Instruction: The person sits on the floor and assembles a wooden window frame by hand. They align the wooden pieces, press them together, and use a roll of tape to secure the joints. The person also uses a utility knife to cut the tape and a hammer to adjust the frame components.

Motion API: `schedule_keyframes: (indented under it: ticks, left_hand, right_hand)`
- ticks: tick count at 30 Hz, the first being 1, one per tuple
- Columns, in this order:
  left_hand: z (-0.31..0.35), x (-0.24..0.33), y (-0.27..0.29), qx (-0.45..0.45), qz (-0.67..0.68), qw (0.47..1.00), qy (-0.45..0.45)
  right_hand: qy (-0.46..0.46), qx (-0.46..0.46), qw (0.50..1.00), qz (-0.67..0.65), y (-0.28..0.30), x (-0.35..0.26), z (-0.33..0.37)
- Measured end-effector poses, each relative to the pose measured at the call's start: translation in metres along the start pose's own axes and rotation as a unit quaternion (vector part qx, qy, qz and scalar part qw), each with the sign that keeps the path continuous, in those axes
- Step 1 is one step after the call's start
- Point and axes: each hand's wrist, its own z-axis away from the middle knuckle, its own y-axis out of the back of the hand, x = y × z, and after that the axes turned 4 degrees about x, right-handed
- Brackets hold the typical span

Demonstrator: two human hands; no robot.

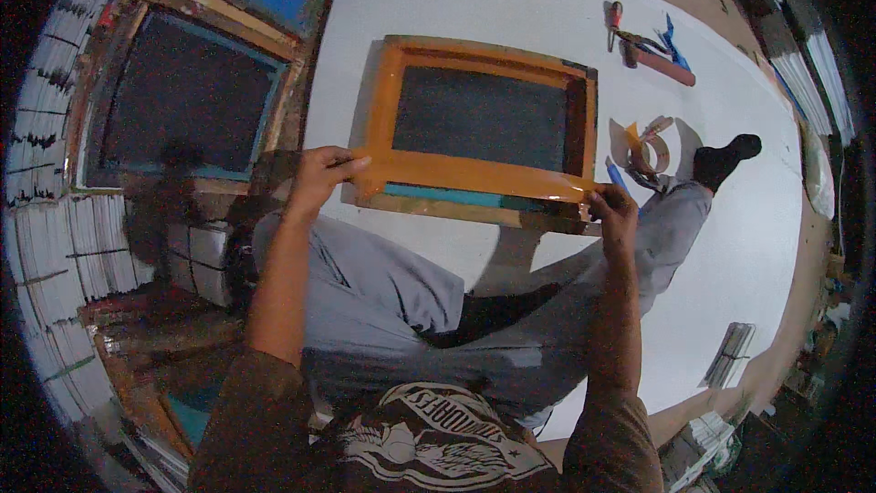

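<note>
Your left fingers (350, 165), at 8 o'clock of the frame (387, 96), and right fingers (598, 202), at 4, pinch an orange strip (479, 170). A tape roll (642, 162) lies at 3 o'clock.

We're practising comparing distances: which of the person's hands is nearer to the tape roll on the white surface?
Right. The right hand is just below and slightly left of the tape roll in the picture; the left hand is well left, at the frame's opposite end.
</note>
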Motion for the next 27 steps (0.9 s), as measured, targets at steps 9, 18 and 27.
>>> schedule_keyframes:
  ticks: [9, 18, 27]
  left_hand:
    - [-0.01, -0.012, -0.003, 0.025, -0.125, 0.985, -0.113]
    - [-0.02, -0.016, 0.004, -0.066, -0.32, 0.91, -0.255]
    - [-0.022, -0.03, 0.001, -0.135, -0.318, 0.895, -0.282]
  right_hand:
    - [0.134, -0.008, 0.978, 0.162, 0.0, 0.006, -0.006]
    - [0.097, -0.076, 0.961, 0.249, 0.0, -0.002, -0.005]
    - [0.101, -0.146, 0.914, 0.365, 0.006, -0.006, -0.015]
